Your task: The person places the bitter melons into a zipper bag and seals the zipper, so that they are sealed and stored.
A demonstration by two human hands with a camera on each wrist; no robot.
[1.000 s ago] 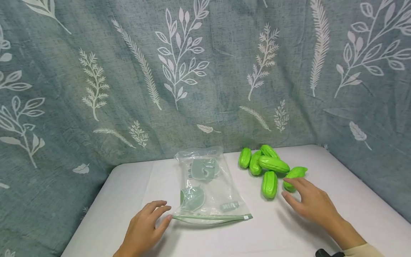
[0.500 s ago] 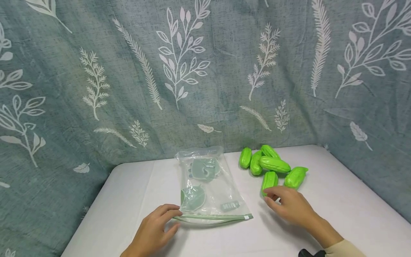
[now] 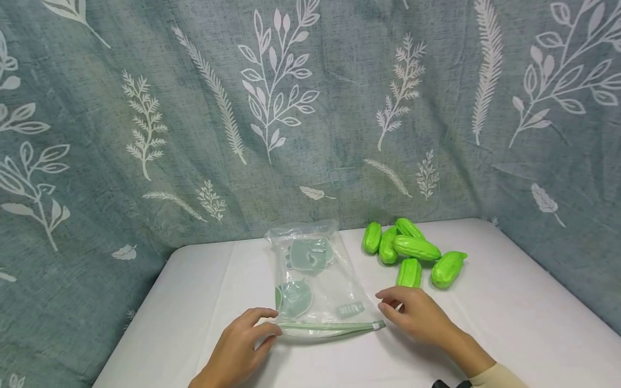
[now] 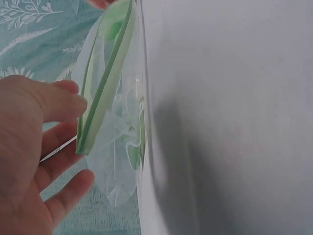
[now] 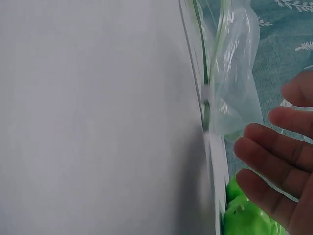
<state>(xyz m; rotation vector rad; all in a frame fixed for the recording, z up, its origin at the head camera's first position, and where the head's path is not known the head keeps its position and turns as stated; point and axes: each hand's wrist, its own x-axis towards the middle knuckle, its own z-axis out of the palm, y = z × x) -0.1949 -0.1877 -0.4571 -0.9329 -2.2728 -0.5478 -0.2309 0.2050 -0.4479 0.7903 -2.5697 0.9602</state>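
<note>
A clear zip bag (image 3: 335, 283) with pale green prints lies on the white table, its green zip strip (image 3: 330, 326) toward me and parted into two lips in the left wrist view. My left hand (image 3: 240, 345) pinches the strip's left end between thumb and fingers. In the left wrist view the thumb (image 4: 68, 105) lies on the strip, with other fingers spread behind it. My right hand (image 3: 419, 318) hovers just right of the bag's white slider (image 3: 375, 326), holding nothing, its fingers loosely bent and apart from the bag in the right wrist view.
Several bright green, ribbed, cucumber-like pieces lie in a loose group at the back right, among them a pointed one (image 3: 448, 269) and one lying across others (image 3: 416, 247). A leaf-patterned curtain (image 3: 310, 134) hangs behind the white table (image 3: 204, 280).
My right hand has moved left, away from the green pieces and toward the slider end of the bag. My left hand has shifted right and taken hold of the strip's left end.
</note>
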